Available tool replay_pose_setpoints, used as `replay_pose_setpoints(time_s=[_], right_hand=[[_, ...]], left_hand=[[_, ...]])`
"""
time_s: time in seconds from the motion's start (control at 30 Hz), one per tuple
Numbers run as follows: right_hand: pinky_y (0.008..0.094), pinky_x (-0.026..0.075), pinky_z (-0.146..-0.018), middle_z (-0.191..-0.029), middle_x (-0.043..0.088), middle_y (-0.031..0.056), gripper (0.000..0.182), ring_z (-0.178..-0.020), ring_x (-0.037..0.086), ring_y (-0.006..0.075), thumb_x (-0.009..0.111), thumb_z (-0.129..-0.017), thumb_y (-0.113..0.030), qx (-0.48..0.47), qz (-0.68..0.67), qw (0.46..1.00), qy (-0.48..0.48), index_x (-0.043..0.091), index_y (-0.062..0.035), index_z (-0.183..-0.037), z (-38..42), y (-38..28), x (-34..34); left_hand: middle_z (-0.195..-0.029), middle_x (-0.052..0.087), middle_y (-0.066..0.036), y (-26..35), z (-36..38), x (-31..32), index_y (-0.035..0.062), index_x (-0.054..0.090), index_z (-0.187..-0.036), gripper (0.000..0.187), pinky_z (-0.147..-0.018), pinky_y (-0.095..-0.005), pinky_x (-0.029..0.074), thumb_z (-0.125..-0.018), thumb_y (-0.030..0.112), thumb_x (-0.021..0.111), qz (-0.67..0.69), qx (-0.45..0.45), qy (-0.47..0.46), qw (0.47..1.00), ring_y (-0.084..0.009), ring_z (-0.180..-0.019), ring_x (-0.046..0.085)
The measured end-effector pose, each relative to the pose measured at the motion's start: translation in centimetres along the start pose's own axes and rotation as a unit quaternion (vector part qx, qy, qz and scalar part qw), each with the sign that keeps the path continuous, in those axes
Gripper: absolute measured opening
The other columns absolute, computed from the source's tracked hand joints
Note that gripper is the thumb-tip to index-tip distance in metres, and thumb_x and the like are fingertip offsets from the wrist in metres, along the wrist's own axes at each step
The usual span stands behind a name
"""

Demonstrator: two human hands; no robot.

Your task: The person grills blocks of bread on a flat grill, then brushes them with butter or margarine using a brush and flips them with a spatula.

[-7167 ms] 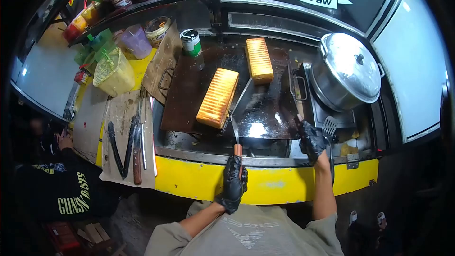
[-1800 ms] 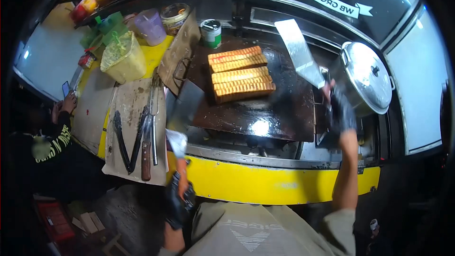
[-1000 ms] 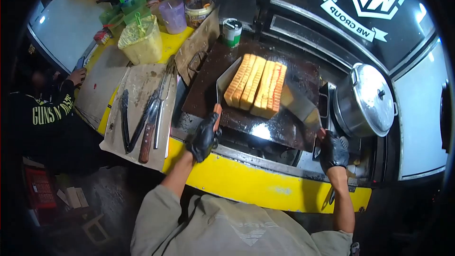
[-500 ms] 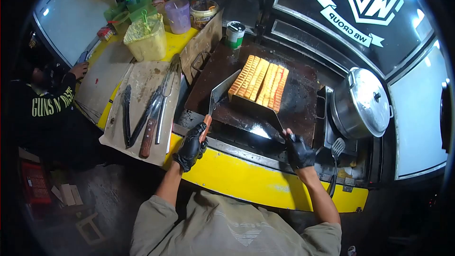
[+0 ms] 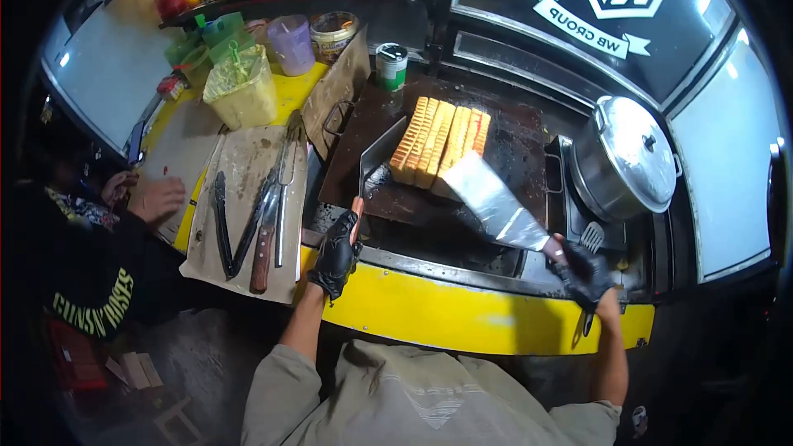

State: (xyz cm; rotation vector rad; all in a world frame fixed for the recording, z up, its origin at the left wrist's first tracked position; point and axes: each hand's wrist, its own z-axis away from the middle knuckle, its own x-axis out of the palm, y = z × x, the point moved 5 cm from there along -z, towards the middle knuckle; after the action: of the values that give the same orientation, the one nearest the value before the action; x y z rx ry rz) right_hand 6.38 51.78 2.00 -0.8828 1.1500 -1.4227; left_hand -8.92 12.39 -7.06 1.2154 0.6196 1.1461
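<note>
In a black glove, my left hand (image 5: 334, 263) is closed around the wooden handle of a griddle spatula (image 5: 380, 149), whose upright blade stands at the left side of the toasted bread (image 5: 438, 142). The bread is a row of browned, ridged slabs on the dark griddle (image 5: 519, 153). My right hand (image 5: 586, 274), also gloved, grips a second wide griddle spatula (image 5: 500, 206). Its shiny blade is turned broad side up and overlaps the near right corner of the bread in this view.
A lidded metal pot (image 5: 632, 157) stands right of the griddle, with a slotted turner (image 5: 591, 236) near it. A can (image 5: 391, 66) sits at the griddle's back. Left are tongs (image 5: 239, 231), a wooden-handled knife (image 5: 263, 248) and a sauce tub (image 5: 241, 89). Another person's hand (image 5: 161, 198) is at the far left.
My right hand has moved right and toward me, and its spatula blade has swung from upright against the bread to broad side up. The left spatula stays put. The other person's arm has shifted.
</note>
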Motion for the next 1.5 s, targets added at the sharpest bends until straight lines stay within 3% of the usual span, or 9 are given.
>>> replay_pose_setpoints(time_s=[0.2, 0.23, 0.37, 0.6, 0.8, 0.87, 1.0, 1.17, 1.5], right_hand=[[0.0386, 0.048, -0.082, -0.106, 0.062, 0.0223, 0.034, -0.098, 0.059, 0.0384, 0.058, -0.080, -0.011, -0.126, 0.611, 0.782, 0.003, 0.061, -0.0033, -0.114, -1.8, -6.0, -4.7], [0.0400, 0.049, -0.078, -0.100, 0.063, 0.0227, 0.035, -0.092, 0.061, 0.0388, 0.058, -0.079, -0.013, -0.115, 0.610, 0.784, -0.002, 0.063, -0.0055, -0.113, -2.9, -5.7, -5.1], [0.0399, 0.049, -0.076, -0.096, 0.065, 0.0220, 0.040, -0.087, 0.062, 0.0376, 0.061, -0.077, -0.025, -0.044, 0.593, 0.801, -0.071, 0.063, -0.0127, -0.115, -8.3, -4.2, -5.9], [0.0356, 0.047, -0.086, -0.111, 0.063, 0.0210, 0.047, -0.101, 0.062, 0.0325, 0.066, -0.080, -0.028, -0.131, 0.504, 0.836, -0.174, 0.059, -0.0023, -0.119, -19.5, -1.7, 0.8], [0.0333, 0.046, -0.091, -0.115, 0.063, 0.0157, 0.047, -0.106, 0.060, 0.0309, 0.067, -0.079, -0.031, -0.212, 0.504, 0.831, -0.106, 0.060, -0.0064, -0.119, -24.4, -3.7, 0.2], [0.0357, 0.047, -0.090, -0.116, 0.062, 0.0149, 0.044, -0.107, 0.060, 0.0311, 0.065, -0.080, -0.027, -0.181, 0.539, 0.819, -0.076, 0.060, -0.0098, -0.120, -25.4, -5.4, -0.8], [0.0380, 0.049, -0.085, -0.111, 0.064, 0.0144, 0.041, -0.103, 0.060, 0.0328, 0.062, -0.081, -0.024, -0.224, 0.592, 0.774, -0.023, 0.060, -0.0135, -0.120, -26.1, -7.9, -2.0], [0.0402, 0.050, -0.077, -0.103, 0.065, 0.0144, 0.037, -0.094, 0.062, 0.0338, 0.059, -0.083, -0.021, -0.263, 0.616, 0.742, 0.007, 0.060, -0.0178, -0.120, -24.0, -8.8, -1.9], [0.0407, 0.051, -0.071, -0.099, 0.066, 0.0128, 0.033, -0.088, 0.063, 0.0332, 0.055, -0.086, -0.018, -0.252, 0.665, 0.702, 0.039, 0.060, -0.0196, -0.118, -20.0, -11.3, 0.6]], left_hand=[[-0.155, 0.009, -0.009, 2.1, -2.6, 1.4, 0.0045, 0.012, -0.148, 0.059, -0.115, -0.0280, 0.002, -0.101, 0.040, 0.022, -0.007, 0.032, -0.036, 0.999, -0.0168, -0.143, 0.006], [-0.143, 0.039, -0.002, -0.7, -4.5, -1.5, 0.0128, 0.020, -0.148, 0.056, -0.061, -0.0199, 0.039, -0.100, 0.040, 0.032, -0.049, 0.025, -0.035, 0.998, -0.0065, -0.088, 0.056], [-0.057, 0.046, 0.005, 1.8, -3.0, 0.1, 0.0167, 0.061, -0.098, 0.039, -0.038, -0.0247, 0.024, -0.092, 0.053, 0.046, 0.006, -0.131, 0.042, 0.990, -0.0073, -0.039, 0.035], [-0.050, 0.037, 0.005, 2.9, -2.8, 1.9, 0.0186, 0.056, -0.080, 0.037, -0.037, -0.0251, 0.022, -0.090, 0.054, 0.049, 0.018, -0.151, 0.039, 0.988, -0.0074, -0.037, 0.033], [-0.048, 0.033, 0.007, 2.4, -6.7, 3.6, 0.0209, 0.051, -0.128, 0.053, -0.037, -0.0244, 0.020, -0.090, 0.058, 0.045, 0.029, -0.105, 0.043, 0.993, -0.0065, -0.037, 0.030], [-0.153, 0.021, 0.005, 3.1, -8.1, 5.4, 0.0123, 0.011, -0.149, 0.061, -0.049, -0.0213, 0.026, -0.100, 0.042, 0.030, 0.062, -0.164, -0.016, 0.984, -0.0011, -0.071, 0.040], [-0.109, 0.061, 0.004, 1.9, -12.2, 6.3, 0.0168, 0.026, -0.147, 0.061, -0.039, -0.0211, 0.024, -0.097, 0.050, 0.035, 0.067, 0.004, -0.001, 0.998, -0.0048, -0.043, 0.027], [-0.153, 0.021, 0.006, 3.5, -7.9, 8.4, 0.0152, 0.014, -0.149, 0.060, -0.044, -0.0187, 0.024, -0.099, 0.042, 0.033, 0.060, -0.063, -0.021, 0.996, -0.0022, -0.051, 0.027], [-0.060, 0.036, 0.006, -0.4, -3.3, 6.7, 0.0204, 0.056, -0.102, 0.029, -0.043, -0.0190, 0.025, -0.095, 0.047, 0.045, 0.129, -0.052, 0.106, 0.985, -0.0026, -0.049, 0.036]])
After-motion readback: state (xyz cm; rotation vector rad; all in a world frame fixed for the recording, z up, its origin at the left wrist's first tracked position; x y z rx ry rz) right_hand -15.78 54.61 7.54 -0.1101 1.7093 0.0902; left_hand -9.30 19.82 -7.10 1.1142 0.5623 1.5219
